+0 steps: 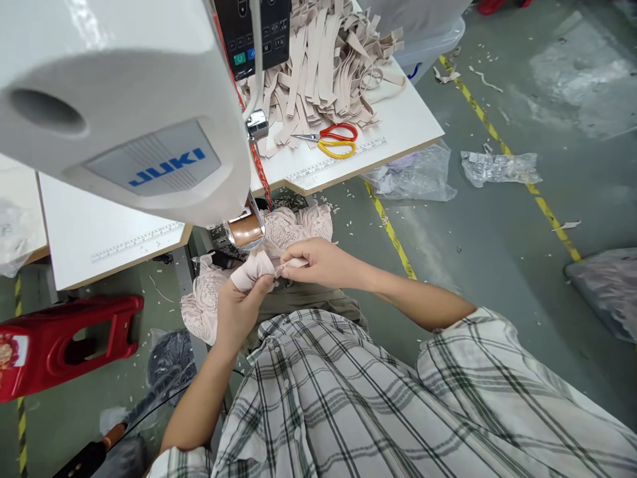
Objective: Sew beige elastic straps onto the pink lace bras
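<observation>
Both hands work on a pale pink lace bra (298,224) just below the head of a white sewing machine (164,106). One lace cup lies at the lower left, beyond my left wrist, and the other lies above my right hand. My left hand (243,295) is closed on a smooth band of the bra, thumb on top. In my right hand (321,262), thumb and forefinger pinch a narrow end of the pale fabric close to the left thumb. Exactly how the pinched parts join is too small to tell.
On the white table (413,123) lie a heap of beige fabric strips (323,60) and thread snips (338,141) with red and yellow handles. A dark control panel (263,33) stands behind the machine head. At left is a red plastic stool (109,312); plastic bags (413,172) lie on the floor.
</observation>
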`<state>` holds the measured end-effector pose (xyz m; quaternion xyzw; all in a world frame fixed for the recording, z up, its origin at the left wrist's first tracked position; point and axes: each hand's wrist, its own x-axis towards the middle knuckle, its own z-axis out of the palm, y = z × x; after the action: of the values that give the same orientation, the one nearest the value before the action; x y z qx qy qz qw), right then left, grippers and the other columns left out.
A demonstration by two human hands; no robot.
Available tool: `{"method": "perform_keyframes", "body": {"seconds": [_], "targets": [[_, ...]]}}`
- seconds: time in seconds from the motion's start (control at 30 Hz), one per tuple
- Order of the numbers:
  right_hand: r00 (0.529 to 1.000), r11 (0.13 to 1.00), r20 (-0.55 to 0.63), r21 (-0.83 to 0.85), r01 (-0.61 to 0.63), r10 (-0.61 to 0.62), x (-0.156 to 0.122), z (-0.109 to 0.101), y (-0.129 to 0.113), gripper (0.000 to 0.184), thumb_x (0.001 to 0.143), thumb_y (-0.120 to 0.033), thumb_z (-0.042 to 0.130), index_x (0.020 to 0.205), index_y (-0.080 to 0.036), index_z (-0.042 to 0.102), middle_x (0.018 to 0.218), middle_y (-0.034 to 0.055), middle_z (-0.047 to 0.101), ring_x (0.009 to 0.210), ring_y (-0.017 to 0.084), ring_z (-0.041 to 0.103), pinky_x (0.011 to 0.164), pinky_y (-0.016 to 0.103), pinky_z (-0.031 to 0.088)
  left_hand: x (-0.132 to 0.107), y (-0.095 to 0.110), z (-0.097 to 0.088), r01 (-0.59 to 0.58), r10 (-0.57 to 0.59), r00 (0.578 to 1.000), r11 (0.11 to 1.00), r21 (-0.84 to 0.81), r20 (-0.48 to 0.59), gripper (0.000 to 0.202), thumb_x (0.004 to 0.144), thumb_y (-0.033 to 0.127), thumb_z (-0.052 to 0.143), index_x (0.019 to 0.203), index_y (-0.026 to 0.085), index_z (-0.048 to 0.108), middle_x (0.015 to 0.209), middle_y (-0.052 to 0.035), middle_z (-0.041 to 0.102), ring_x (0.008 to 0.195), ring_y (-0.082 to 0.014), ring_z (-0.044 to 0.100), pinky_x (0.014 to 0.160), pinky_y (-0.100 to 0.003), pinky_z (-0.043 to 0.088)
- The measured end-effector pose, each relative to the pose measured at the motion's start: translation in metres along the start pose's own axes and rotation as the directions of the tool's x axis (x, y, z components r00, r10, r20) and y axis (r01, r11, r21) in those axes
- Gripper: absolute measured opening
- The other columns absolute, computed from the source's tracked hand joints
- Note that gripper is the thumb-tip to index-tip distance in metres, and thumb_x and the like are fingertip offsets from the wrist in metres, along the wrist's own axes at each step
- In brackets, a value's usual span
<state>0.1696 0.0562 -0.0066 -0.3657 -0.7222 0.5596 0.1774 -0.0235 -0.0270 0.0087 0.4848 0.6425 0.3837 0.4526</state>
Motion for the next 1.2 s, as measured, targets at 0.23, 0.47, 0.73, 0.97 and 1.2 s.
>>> {"method": "perform_keyframes", "body": {"seconds": [0.23,0.47,0.73,0.97,1.2], "targets": [[0.999,0.997,-0.023,0.065,-0.047,0.048,0.002,0.0,-0.004,0.012,0.083,-0.027,0.061,0.083,-0.018,0.069,0.061,-0.0057,0.056,0.05,0.005,0.04,0.052,0.021,0.028,-0.004,0.014,0.0,-0.101,0.101,0.995,0.983,0.152,0.007,0.023,0.085,0.028,0.069,0.104,0.018,0.078,0.096,-0.0049,0.076,0.091,-0.0238,0.067,0.083,-0.03,0.052],[0.99,0.974,0.087,0.19,-0.126,0.111,0.003,-0.002,-0.006,0.011,0.079,-0.024,0.06,0.083,-0.018,0.069,0.056,-0.0062,0.055,0.047,0.006,0.042,0.046,0.019,0.027,0.002,0.016,0.002,-0.012,0.005,0.998,0.994,0.106,0.066,0.021,0.085,0.033,0.07,0.095,0.017,0.079,0.086,-0.0045,0.076,0.083,-0.0225,0.067,0.073,-0.028,0.052],[0.974,0.905,0.187,0.38,-0.194,0.13,0.007,0.001,0.008,0.016,0.082,-0.032,0.064,0.092,-0.02,0.068,0.073,-0.0028,0.068,0.061,0.01,0.056,0.052,0.02,0.038,0.01,0.001,0.003,0.085,-0.082,0.996,0.99,-0.115,0.033,0.022,0.08,0.035,0.077,0.09,0.016,0.079,0.083,-0.006,0.076,0.076,-0.0196,0.067,0.068,-0.028,0.054],[0.986,0.92,0.11,0.359,-0.155,0.123,0.011,0.004,0.007,0.019,0.081,-0.035,0.066,0.091,-0.019,0.07,0.075,-0.0009,0.068,0.062,0.011,0.057,0.054,0.022,0.041,0.016,-0.015,0.016,0.113,-0.131,0.991,0.889,-0.444,-0.01,0.019,0.077,0.033,0.079,0.08,0.014,0.075,0.08,-0.0056,0.074,0.076,-0.0168,0.067,0.072,-0.027,0.055],[0.992,0.999,-0.124,0.02,-0.027,0.029,0.007,0.008,-0.006,0.018,0.087,-0.033,0.062,0.08,-0.018,0.068,0.07,-0.0021,0.062,0.065,0.01,0.051,0.059,0.023,0.034,0.014,-0.006,0.029,0.073,-0.141,0.983,0.885,-0.46,-0.115,0.023,0.081,0.033,0.076,0.092,0.014,0.073,0.089,-0.0074,0.075,0.081,-0.0178,0.07,0.073,-0.027,0.056]]}}
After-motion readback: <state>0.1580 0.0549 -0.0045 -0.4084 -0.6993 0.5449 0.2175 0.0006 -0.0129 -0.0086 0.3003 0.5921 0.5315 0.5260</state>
